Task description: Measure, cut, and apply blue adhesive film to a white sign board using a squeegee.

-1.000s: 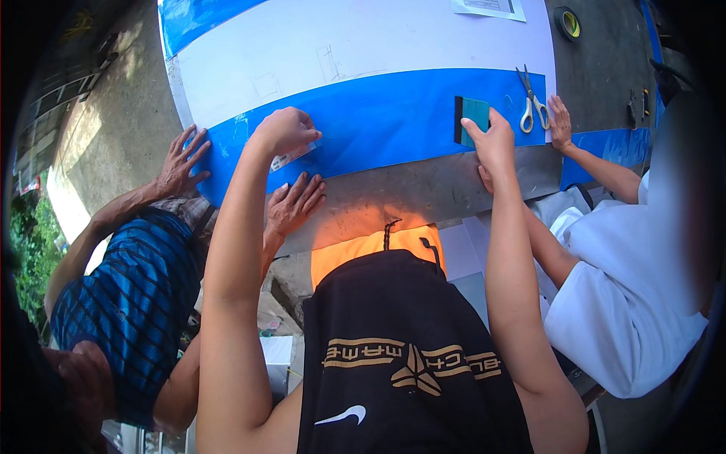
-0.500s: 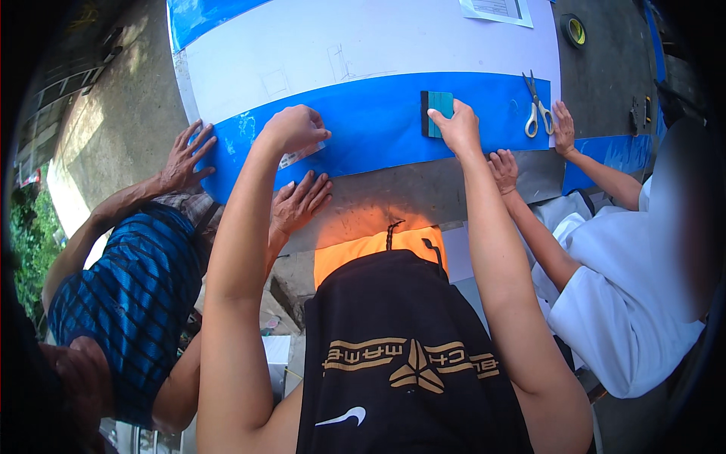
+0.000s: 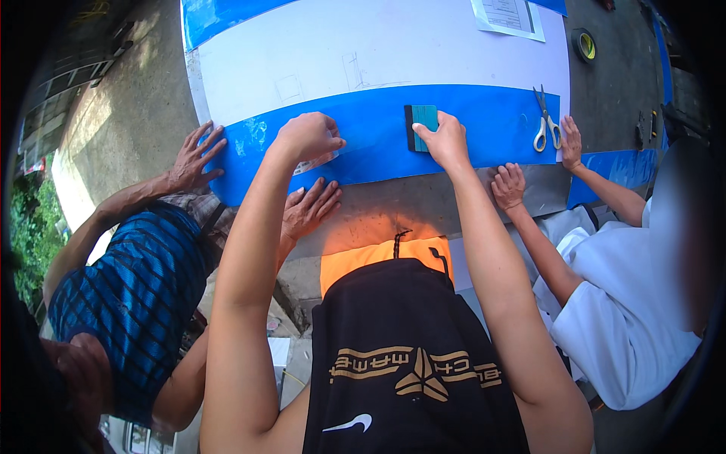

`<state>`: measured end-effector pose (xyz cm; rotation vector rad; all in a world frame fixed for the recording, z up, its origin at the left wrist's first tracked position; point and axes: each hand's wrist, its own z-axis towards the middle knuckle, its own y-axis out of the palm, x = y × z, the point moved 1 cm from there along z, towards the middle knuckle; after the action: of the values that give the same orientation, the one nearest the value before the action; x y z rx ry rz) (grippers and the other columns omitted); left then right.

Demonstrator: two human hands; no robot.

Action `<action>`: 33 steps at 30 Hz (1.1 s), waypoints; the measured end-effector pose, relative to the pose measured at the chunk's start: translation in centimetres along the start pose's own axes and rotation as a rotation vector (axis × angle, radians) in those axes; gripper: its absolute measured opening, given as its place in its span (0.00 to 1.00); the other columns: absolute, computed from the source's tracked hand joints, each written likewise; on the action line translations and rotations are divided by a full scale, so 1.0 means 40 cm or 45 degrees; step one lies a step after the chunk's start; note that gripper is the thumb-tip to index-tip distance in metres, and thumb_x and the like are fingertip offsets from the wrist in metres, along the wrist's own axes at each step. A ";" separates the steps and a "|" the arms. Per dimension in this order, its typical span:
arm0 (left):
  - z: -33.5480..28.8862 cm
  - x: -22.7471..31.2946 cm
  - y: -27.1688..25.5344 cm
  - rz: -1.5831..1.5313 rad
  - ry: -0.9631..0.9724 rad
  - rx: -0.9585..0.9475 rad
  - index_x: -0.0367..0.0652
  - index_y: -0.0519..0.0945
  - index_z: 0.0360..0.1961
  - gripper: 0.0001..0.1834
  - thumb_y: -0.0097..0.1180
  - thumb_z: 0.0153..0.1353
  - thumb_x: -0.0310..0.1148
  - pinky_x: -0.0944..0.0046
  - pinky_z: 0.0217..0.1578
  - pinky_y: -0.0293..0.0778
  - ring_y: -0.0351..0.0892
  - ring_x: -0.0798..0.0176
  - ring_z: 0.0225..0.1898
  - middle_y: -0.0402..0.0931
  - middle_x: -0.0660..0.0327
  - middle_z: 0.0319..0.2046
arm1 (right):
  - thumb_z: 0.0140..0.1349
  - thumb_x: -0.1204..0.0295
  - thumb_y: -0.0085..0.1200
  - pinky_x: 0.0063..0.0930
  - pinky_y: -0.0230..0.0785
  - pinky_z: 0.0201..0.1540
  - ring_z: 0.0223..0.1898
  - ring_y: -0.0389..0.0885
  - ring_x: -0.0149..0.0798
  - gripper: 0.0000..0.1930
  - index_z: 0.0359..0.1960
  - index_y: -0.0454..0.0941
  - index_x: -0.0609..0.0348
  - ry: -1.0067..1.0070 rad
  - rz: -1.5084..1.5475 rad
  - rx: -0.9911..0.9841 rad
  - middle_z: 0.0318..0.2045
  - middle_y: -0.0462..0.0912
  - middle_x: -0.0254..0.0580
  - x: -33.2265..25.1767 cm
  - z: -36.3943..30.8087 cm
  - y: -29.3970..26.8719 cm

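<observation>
My right hand [image 3: 446, 142] grips a teal squeegee [image 3: 426, 129] with a black edge, which stands against the blue sheet [image 3: 370, 129] in front of me. My left hand [image 3: 310, 138] is closed over the left part of the sheet, its fingertips bent inward; whatever it pinches is hidden. Just below that hand, partly covered by my wrist, a small pale printed piece [image 3: 316, 161] shows at the sheet's near edge. The blue sheet lies as a band along the near side of a white board [image 3: 423, 57] that carries faint pencil lines.
White-handled scissors [image 3: 546, 129] lie at the sheet's right end. A printed paper [image 3: 508, 18] and tape roll [image 3: 584, 45] are farther back. At left, a co-worker's hands [image 3: 198, 157] rest on or beside the sheet; at right, another person's hands [image 3: 571, 144] are near its end.
The squeegee in my right hand has slid left along the blue sheet. My left hand keeps about the same place. The right co-worker's nearer hand has drawn slightly back from the sheet's edge.
</observation>
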<state>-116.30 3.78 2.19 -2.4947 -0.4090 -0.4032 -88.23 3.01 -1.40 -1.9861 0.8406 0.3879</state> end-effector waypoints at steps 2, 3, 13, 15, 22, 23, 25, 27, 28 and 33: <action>0.000 0.000 0.003 0.015 -0.018 -0.009 0.48 0.88 0.41 0.19 0.67 0.56 0.49 0.53 0.46 0.80 0.86 0.50 0.44 0.87 0.53 0.40 | 0.58 0.62 0.68 0.40 0.78 0.44 0.39 0.89 0.49 0.15 0.43 0.86 0.57 -0.012 -0.009 -0.010 0.36 0.89 0.49 -0.010 -0.001 0.016; 0.001 0.000 0.006 0.027 -0.032 -0.022 0.49 0.88 0.42 0.19 0.66 0.56 0.49 0.52 0.47 0.80 0.85 0.50 0.46 0.87 0.56 0.42 | 0.58 0.62 0.68 0.40 0.78 0.44 0.40 0.88 0.50 0.15 0.43 0.86 0.57 -0.019 -0.021 -0.019 0.36 0.89 0.49 -0.020 -0.005 0.020; 0.010 0.003 0.013 0.047 0.009 0.041 0.47 0.89 0.40 0.19 0.67 0.55 0.49 0.53 0.45 0.80 0.87 0.49 0.42 0.87 0.51 0.38 | 0.58 0.62 0.68 0.42 0.78 0.45 0.40 0.88 0.51 0.15 0.42 0.87 0.55 0.017 -0.029 -0.087 0.36 0.89 0.49 -0.075 -0.023 0.078; 0.013 0.008 0.016 0.066 0.028 0.080 0.46 0.89 0.40 0.19 0.67 0.55 0.49 0.52 0.45 0.80 0.87 0.49 0.42 0.87 0.51 0.38 | 0.58 0.62 0.68 0.41 0.78 0.45 0.39 0.88 0.50 0.15 0.42 0.86 0.56 0.033 -0.009 -0.114 0.35 0.89 0.49 -0.079 -0.026 0.083; 0.012 0.001 0.013 0.025 0.040 0.053 0.45 0.88 0.40 0.19 0.67 0.55 0.48 0.52 0.45 0.80 0.87 0.48 0.41 0.87 0.50 0.38 | 0.59 0.61 0.67 0.39 0.78 0.38 0.33 0.88 0.46 0.14 0.39 0.86 0.58 -0.010 0.150 0.150 0.31 0.89 0.47 0.054 0.013 -0.078; 0.013 -0.001 0.013 0.019 0.032 0.053 0.45 0.88 0.40 0.19 0.67 0.55 0.48 0.52 0.45 0.80 0.87 0.48 0.41 0.87 0.50 0.38 | 0.59 0.61 0.67 0.39 0.77 0.39 0.33 0.88 0.45 0.14 0.39 0.86 0.58 0.009 0.114 0.136 0.31 0.89 0.47 0.074 0.013 -0.106; 0.016 -0.001 0.011 0.009 0.027 0.060 0.45 0.88 0.40 0.19 0.67 0.55 0.48 0.52 0.45 0.80 0.87 0.48 0.41 0.87 0.50 0.38 | 0.59 0.61 0.67 0.38 0.77 0.39 0.34 0.88 0.45 0.14 0.39 0.86 0.58 0.021 0.075 0.126 0.31 0.89 0.47 0.092 0.014 -0.132; 0.013 -0.001 0.009 0.010 0.035 0.047 0.45 0.88 0.40 0.19 0.67 0.55 0.47 0.52 0.45 0.80 0.87 0.48 0.41 0.87 0.50 0.38 | 0.58 0.61 0.67 0.39 0.77 0.40 0.36 0.88 0.47 0.15 0.40 0.86 0.58 0.024 0.075 0.092 0.33 0.89 0.48 0.103 0.011 -0.131; 0.012 0.001 0.007 0.010 0.035 0.049 0.45 0.88 0.40 0.19 0.67 0.55 0.47 0.52 0.45 0.80 0.87 0.48 0.41 0.87 0.50 0.38 | 0.58 0.61 0.67 0.39 0.77 0.40 0.36 0.88 0.47 0.15 0.40 0.86 0.58 0.023 0.075 0.093 0.33 0.89 0.48 0.104 0.011 -0.123; 0.014 0.003 0.006 0.010 0.039 0.018 0.45 0.88 0.41 0.19 0.67 0.56 0.48 0.52 0.46 0.80 0.86 0.47 0.42 0.87 0.50 0.38 | 0.57 0.60 0.68 0.43 0.77 0.44 0.41 0.88 0.53 0.16 0.40 0.86 0.58 0.022 -0.022 0.086 0.36 0.89 0.51 0.067 0.026 -0.051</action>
<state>-116.01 3.93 1.68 -2.4726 -0.3883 -0.4333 -84.84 3.50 -2.16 -1.9353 0.8364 0.3283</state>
